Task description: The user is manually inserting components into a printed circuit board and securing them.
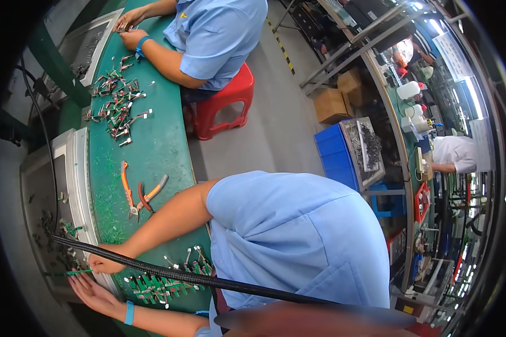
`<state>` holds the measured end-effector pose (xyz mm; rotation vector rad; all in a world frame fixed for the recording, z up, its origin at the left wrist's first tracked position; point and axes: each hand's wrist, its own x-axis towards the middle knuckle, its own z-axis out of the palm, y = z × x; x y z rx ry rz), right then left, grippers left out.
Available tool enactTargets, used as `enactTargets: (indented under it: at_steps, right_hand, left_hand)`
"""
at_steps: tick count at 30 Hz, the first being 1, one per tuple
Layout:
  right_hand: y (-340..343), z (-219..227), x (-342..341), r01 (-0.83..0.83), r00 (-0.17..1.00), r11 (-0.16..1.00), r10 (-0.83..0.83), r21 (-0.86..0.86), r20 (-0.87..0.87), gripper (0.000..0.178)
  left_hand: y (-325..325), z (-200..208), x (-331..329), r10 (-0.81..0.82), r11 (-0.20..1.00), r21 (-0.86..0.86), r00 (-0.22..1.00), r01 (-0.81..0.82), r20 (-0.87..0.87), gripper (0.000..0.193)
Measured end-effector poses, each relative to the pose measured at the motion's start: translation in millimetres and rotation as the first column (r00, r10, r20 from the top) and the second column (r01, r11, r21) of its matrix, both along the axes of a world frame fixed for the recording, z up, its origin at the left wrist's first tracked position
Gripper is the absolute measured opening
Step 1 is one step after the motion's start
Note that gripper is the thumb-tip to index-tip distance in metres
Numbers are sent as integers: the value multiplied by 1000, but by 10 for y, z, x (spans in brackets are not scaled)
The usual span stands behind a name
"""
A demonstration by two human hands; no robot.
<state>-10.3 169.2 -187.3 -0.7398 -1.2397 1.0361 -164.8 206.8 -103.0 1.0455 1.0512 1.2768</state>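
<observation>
I hold a thin green strip [67, 273], maybe a small circuit board, at the near left of the scene, over the edge of the grey metal tray [42, 185]. My right hand [104, 263] is closed around one end of it, and the arm comes down to it long and almost straight across the green mat [152, 146]. My left hand [93, 292], the one with the blue wristband [129, 313], lies just near it, wide and with the palm up and the fingers spread; it holds nothing.

I think the work is somewhere in the middle. A group of small green boards [163, 283] with wired parts lies on the mat just right of my hands, and a few small pieces [67, 229] are already in the tray. I cannot tell which of them are finished.

The two orange-handled pliers [138, 194] rest on the mat farther away, untouched. A black braided cable [180, 275] crosses over my wrist and the boards. At the far end another person's hands [130, 28] work beside a heap of similar parts [118, 104].
</observation>
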Motion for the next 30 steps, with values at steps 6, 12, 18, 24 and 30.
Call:
enactTargets:
  at_steps: [6,12,18,24,30]
  right_hand:
    - [-174,121,-52,-342,929,918,297,-200,-221,14]
    - [-161,114,-108,-849,283,529,446,-5,-849,16]
    - [-280,308,103,-43,996,985,55,-169,66,13]
    - [-235,63,75,114,904,961,-205,251,374,19]
    - [-414,316,89,-876,317,479,486,-55,-814,26]
  left_hand:
    - [174,-235,-548,39,998,-40,999,-39,4,47]
    - [615,-697,-1090,-521,841,85,760,534,389,48]
    - [23,-29,-271,70,996,-78,934,-45,349,45]
    - [-199,32,-514,-391,886,340,901,315,186,36]
    - [259,-456,-973,-409,904,238,555,356,725,39]
